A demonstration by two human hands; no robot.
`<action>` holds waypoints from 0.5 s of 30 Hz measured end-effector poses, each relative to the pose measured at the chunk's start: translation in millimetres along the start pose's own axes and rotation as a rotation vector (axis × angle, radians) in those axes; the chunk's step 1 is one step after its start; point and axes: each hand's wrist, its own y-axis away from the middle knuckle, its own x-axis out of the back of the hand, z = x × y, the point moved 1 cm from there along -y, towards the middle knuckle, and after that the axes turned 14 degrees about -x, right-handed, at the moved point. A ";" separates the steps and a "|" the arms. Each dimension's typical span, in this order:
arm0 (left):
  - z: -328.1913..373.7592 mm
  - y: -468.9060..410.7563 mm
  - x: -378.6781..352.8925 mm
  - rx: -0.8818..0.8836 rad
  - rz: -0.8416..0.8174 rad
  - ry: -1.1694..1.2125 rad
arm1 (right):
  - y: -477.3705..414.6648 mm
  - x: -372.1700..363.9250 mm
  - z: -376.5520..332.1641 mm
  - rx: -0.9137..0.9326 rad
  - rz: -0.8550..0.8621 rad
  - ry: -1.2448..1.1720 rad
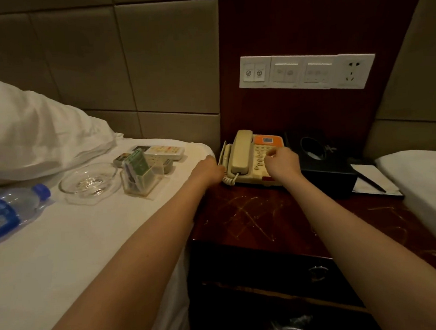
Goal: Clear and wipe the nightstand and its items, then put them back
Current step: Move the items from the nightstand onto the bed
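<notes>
Red-brown scratched nightstand (266,218): front half bare, open room between the two bed edges. Telephone (244,158) at back left, black tissue box (324,168) touching its right. Left hand (208,169) curled at the phone's left edge, right hand (283,163) bent-fingered on the keypad; actual grip cannot be told for either. On the bed (88,236), a clear holder (146,182) with cards (136,164) upright; glass ashtray (87,181) beside it.

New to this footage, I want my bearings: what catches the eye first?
A beige-and-orange telephone sits at the back of the scratched nightstand, the left hand at its left edge, the right hand over its keypad. A water bottle and glass ashtray lie on the white bed at left.
</notes>
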 end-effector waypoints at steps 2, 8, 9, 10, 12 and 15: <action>-6.7 -16.2 -3.7 0.013 0.005 -0.006 | -9.4 2.8 -1.6 0.039 0.015 0.025; -11.9 -58.1 -16.7 -0.009 -0.082 -0.060 | -38.4 2.6 0.5 0.088 0.009 0.142; -10.9 -64.3 -18.5 -0.004 -0.076 -0.064 | -42.2 2.3 1.3 0.104 0.002 0.173; -10.3 -69.2 -20.7 0.016 -0.063 -0.042 | -45.3 2.3 1.9 0.120 -0.004 0.195; -11.8 -77.6 -24.7 0.048 -0.025 -0.047 | -50.5 2.1 2.6 0.138 -0.023 0.223; -15.6 -88.3 -34.0 0.062 -0.021 -0.111 | -54.9 -1.9 3.5 0.162 -0.055 0.279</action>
